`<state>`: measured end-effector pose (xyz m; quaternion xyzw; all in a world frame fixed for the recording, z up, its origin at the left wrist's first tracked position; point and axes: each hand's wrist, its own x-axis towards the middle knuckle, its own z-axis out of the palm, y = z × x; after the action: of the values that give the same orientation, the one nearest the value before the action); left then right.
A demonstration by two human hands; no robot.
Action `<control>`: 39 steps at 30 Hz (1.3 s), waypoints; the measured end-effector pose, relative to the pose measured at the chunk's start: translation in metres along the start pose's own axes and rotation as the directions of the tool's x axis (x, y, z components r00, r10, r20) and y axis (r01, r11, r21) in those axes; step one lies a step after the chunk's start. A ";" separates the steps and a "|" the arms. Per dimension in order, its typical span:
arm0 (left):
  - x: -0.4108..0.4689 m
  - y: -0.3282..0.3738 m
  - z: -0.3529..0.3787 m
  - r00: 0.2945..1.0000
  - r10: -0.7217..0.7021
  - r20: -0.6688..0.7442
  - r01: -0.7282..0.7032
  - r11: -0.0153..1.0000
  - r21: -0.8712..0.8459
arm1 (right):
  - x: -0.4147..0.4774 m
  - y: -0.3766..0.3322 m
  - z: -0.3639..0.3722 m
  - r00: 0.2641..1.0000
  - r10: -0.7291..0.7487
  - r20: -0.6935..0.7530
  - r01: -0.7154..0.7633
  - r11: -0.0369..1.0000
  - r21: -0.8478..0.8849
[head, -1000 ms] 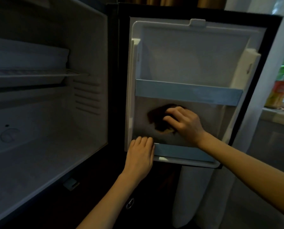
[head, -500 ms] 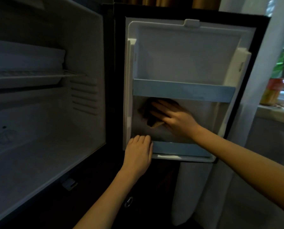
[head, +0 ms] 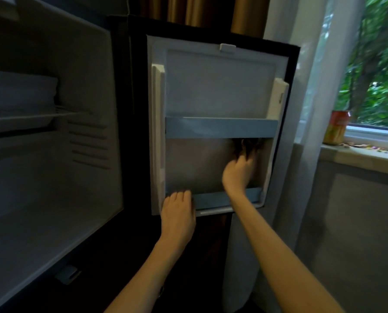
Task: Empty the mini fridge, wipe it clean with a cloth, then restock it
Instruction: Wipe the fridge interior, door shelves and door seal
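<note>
Head view: the left hand braces the door, its grip hooked over the left end of the lower door shelf. The right hand reaches up beyond it, grip bunched on the cloth at the panel's upper right corner. The mini fridge looks emptied and wiping is underway. Restocking is left, and a can stands on the windowsill.

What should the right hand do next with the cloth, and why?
Probably draw the cloth down the panel toward the lower rail. The right hand holds it in the panel's top right corner, just under the upper rail, and the left hand grips the lower rail, steadying the panel.
</note>
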<state>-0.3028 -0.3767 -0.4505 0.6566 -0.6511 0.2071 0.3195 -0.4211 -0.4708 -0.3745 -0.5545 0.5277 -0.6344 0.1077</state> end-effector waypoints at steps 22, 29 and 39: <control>0.004 0.005 -0.002 0.990 -0.043 0.133 0.035 0.998 0.060 | -0.006 0.055 -0.013 0.978 0.064 0.200 -0.043 0.993 -0.109; 0.001 0.004 -0.012 0.987 -0.042 0.158 0.029 0.996 0.085 | -0.004 0.072 -0.087 0.970 0.146 0.195 -0.193 0.950 0.244; -0.004 -0.006 -0.027 0.973 -0.043 0.225 0.029 0.998 0.064 | -0.059 0.119 -0.110 0.592 0.769 0.240 -0.667 0.300 0.682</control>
<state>-0.2930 -0.3553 -0.4351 0.6970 -0.6646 0.1446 0.2271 -0.5426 -0.4175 -0.4841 -0.1262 0.4333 -0.7027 0.5501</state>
